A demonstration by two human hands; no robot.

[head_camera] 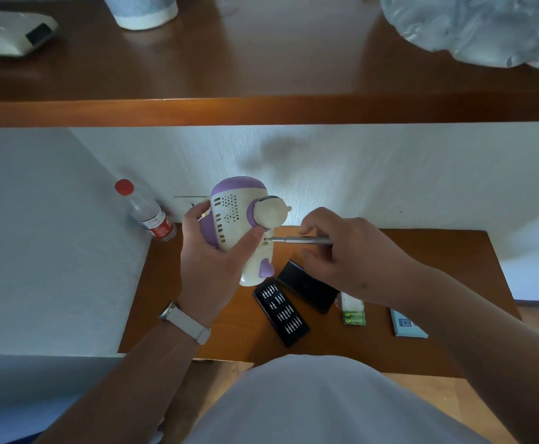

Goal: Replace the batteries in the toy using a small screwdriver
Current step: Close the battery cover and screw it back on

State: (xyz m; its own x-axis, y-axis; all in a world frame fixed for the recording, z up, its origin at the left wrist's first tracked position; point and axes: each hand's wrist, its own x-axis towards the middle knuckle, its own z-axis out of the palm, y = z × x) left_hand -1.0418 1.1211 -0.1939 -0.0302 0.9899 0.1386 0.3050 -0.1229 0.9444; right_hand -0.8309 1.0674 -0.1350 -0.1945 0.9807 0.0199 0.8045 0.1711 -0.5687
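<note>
My left hand [208, 261] grips a cream and purple toy [240, 219] and holds it up above the small wooden table [172, 302], its perforated back facing me. My right hand [345, 254] pinches a slim silver screwdriver [300, 240], held level, with its tip in a small hole on the toy's lower back. A pack of green batteries [354, 317] lies on the table below my right wrist. The open black bit case [281, 310] lies in front of the toy, its black lid [309, 288] beside it.
A red-capped plastic bottle [148, 213] stands in the back left corner against the white wall. A pale blue box [407, 325] lies at the table's right. A wooden shelf [261, 107] overhangs above, carrying a white device, a cup and a crumpled bag.
</note>
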